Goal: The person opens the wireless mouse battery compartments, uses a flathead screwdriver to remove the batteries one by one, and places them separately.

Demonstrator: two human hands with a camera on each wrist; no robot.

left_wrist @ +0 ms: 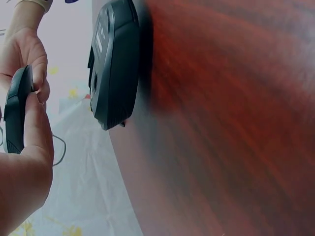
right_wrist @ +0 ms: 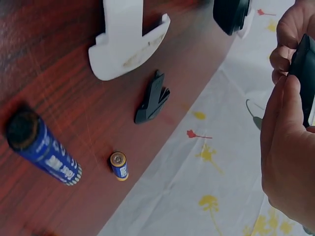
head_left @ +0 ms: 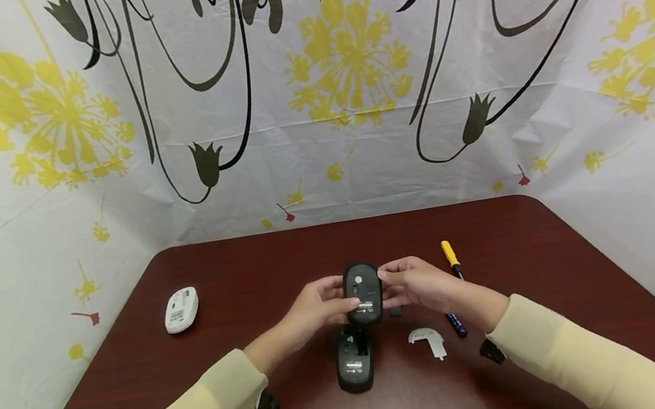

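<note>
Both hands hold a black computer mouse above the table, its underside with label facing up toward the head camera. My left hand grips its left side, the thumb lying across the underside. From the right, my right hand pinches its edge between thumb and fingers. Just below, a second black mouse lies underside up, with an uncovered hollow at its far end. A small black cover lies near the right hand, beside a white curved cover.
A white mouse lies upside down at the table's left. A yellow-handled screwdriver lies behind the right forearm, partly hidden. One blue battery shows beside that forearm; another battery appears in the right wrist view. Patterned cloth hangs behind the table.
</note>
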